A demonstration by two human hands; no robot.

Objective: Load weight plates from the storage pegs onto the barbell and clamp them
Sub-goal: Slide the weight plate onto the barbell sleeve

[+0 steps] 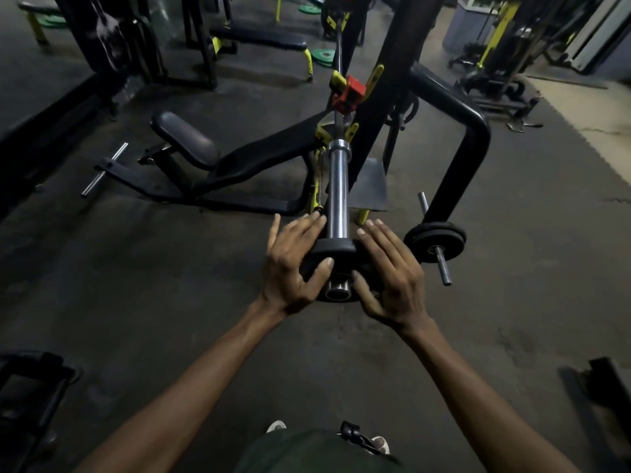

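A chrome barbell sleeve (337,189) points toward me from a rack, its open end at centre. A small black weight plate (334,246) sits on the sleeve's near end. My left hand (294,264) grips the plate's left side, thumb on its face. My right hand (389,271) holds its right side, fingers spread along the rim. Further along the bar sits a red block (350,92) between yellow rack hooks. A storage peg (442,264) to the right carries black plates (437,238).
A black incline bench (191,145) lies to the left of the bar. The rack's black upright and curved frame (474,131) stand to the right. Green plates (323,56) lie on the floor far back. Dark rubber flooring surrounds me.
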